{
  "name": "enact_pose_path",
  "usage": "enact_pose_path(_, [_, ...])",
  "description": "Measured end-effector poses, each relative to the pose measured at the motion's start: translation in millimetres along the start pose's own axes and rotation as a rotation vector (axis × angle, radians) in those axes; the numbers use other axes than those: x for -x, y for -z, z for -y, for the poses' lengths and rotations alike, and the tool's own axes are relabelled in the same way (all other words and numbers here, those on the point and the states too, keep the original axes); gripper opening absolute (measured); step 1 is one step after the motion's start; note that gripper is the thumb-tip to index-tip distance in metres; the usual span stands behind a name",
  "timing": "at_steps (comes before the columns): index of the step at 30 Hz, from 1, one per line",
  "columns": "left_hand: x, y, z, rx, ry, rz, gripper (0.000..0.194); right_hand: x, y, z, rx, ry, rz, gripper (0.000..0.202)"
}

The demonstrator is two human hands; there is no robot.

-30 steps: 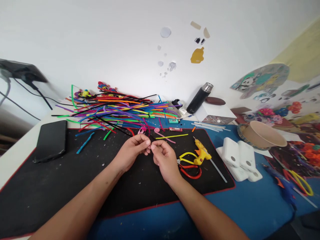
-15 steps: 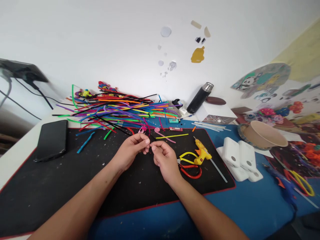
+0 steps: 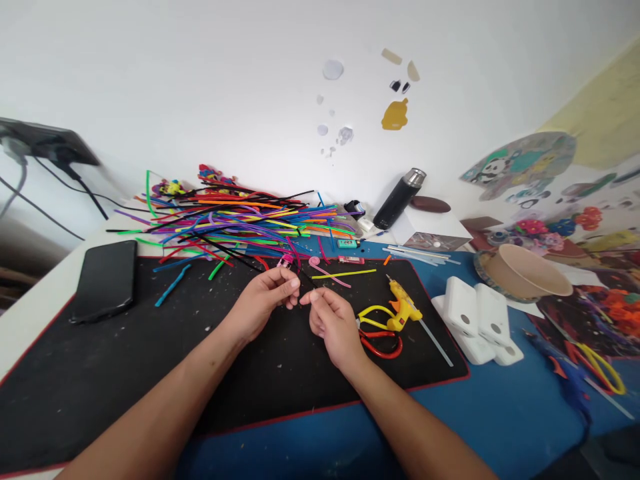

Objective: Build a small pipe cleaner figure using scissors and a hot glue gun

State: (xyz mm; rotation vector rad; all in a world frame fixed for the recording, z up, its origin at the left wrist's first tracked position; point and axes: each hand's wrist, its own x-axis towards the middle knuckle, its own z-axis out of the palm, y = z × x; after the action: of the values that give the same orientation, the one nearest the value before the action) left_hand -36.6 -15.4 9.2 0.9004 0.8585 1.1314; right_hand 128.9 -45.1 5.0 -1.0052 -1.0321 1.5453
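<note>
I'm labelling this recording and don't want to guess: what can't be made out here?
All in the head view:
- Whether the left hand pinches anything: its own fingers hide it.
- The working end of the red-and-yellow-handled tool: mostly hidden by the right hand.
- Lettering on the black bottle: too small.
- The orange pieces: blurred, cut off by the right edge.

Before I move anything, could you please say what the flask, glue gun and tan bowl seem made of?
The flask looks like metal, satin black with a shiny silver cap. The glue gun seems plastic, from its moulded yellow body. The tan bowl is smooth and dull, perhaps ceramic or plastic.
</note>
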Motion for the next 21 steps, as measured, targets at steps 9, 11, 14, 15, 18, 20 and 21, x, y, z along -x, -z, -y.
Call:
enact_pose_path(9, [-0.6, 2.3, 4.7, -0.036, -0.013, 0.014, 0.039, 2.3, 2.7, 1.0, 0.174, -0.016, 0.012, 0.045])
enact_pose_path(11, [-1.1, 3.2, 5.9, -0.044, -0.021, 0.020, 0.037, 3.1, 2.3, 0.2, 0.175, -0.008, 0.021, 0.031])
enact_pose_path(14, [-1.1, 3.0, 5.3, -0.051, -0.025, 0.029, 0.038, 4.8, 2.8, -0.1, 0.188, 0.004, 0.024, 0.016])
enact_pose_path(15, [-0.8, 2.3, 4.3, -0.052, -0.024, 0.029, 0.039, 5.4, 3.2, 0.3, 0.192, 0.002, 0.027, 0.014])
enact_pose_path(18, [0.5, 0.0, 0.8, -0.053, -0.018, 0.029, 0.041, 7.0, 4.4, 2.8, 0.164, -0.015, 0.034, 0.014])
enact_pose_path(20, [1.2, -1.0, -0.6, -0.051, -0.023, 0.031, 0.042, 7.9, 4.6, 5.1, 0.143, -0.031, 0.043, 0.017])
enact_pose_path(21, [1.4, -1.2, -0.8, -0.050, -0.025, 0.034, 0.041, 8.3, 4.5, 6.1, 0.142, -0.039, 0.053, 0.020])
